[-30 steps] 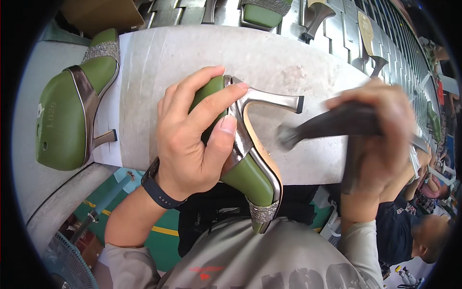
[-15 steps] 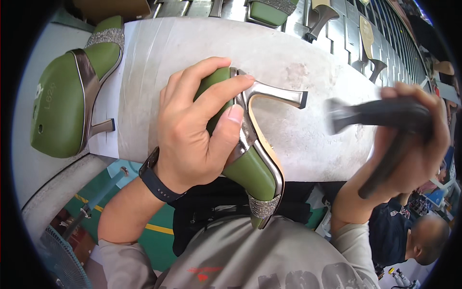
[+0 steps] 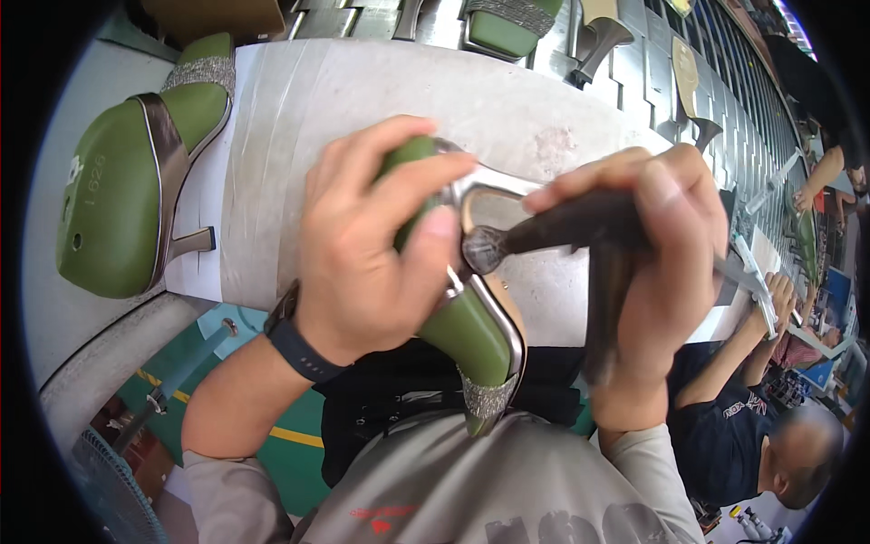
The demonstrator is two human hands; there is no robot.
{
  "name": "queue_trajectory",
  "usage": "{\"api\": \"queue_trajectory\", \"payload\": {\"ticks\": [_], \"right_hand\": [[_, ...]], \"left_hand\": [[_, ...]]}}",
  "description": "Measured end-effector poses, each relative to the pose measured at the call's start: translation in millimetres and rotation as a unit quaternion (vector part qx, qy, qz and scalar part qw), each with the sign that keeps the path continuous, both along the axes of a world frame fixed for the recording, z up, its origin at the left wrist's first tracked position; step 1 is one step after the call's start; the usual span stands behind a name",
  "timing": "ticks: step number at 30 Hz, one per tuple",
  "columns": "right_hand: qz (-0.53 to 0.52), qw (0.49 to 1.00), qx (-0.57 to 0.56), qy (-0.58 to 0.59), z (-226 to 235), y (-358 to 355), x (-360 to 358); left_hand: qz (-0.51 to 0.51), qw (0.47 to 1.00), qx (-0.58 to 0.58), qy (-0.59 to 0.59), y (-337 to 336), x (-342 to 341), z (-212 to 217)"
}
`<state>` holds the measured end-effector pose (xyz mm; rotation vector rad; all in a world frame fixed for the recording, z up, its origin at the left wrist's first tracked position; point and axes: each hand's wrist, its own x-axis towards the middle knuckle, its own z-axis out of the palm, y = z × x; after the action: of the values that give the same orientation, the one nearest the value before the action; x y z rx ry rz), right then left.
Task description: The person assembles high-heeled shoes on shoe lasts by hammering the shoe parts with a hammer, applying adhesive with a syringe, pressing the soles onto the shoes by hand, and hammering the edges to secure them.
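My left hand point(image 3: 358, 245) is wrapped round a high-heeled sandal point(image 3: 494, 399) built on a green plastic last point(image 3: 467, 331). The sandal lies on its side, its glittery toe band towards me and its metallic heel point(image 3: 498, 179) pointing right. In my right hand point(image 3: 671, 263) is a dark hammer point(image 3: 580, 222), gripped close to its head. The round hammer face is at the sandal's arch, just right of my left fingers, and seems to touch it. Motion blurs both hands a little. My fingers hide much of the last's back part.
A second sandal on a green last point(image 3: 109, 195) stands at the left end of the pale worktable point(image 3: 362, 77). Past the table, a metal slat conveyor point(image 3: 634, 68) carries more sandals and heeled soles. A co-worker point(image 3: 734, 431) sits at the right. A fan point(image 3: 113, 490) is at lower left.
My right hand has swung the hammer left, from clear of the sandal to its arch. My left hand keeps its hold, and the sandal has shifted only slightly.
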<state>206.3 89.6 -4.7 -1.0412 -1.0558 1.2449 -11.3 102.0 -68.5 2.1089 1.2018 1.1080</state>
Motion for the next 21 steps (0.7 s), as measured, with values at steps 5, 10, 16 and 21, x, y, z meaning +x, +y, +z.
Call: {"api": "queue_trajectory", "payload": {"ticks": [5,10,16,21], "right_hand": [[-0.006,0.971,0.017,-0.237,12,13,6],[-0.308,0.846,0.110,-0.422,-7,-9,38],[-0.021,0.998,-0.026,-0.045,2,0,0],[-0.049,0.909,0.220,-0.350,11,-38,51]], "left_hand": [[0.004,1.000,0.005,-0.011,0,-12,-6],[0.002,1.000,0.009,-0.009,-1,-6,-2],[0.006,1.000,0.013,-0.015,-1,-5,0],[0.082,0.996,0.023,-0.033,-11,-1,-13]]}}
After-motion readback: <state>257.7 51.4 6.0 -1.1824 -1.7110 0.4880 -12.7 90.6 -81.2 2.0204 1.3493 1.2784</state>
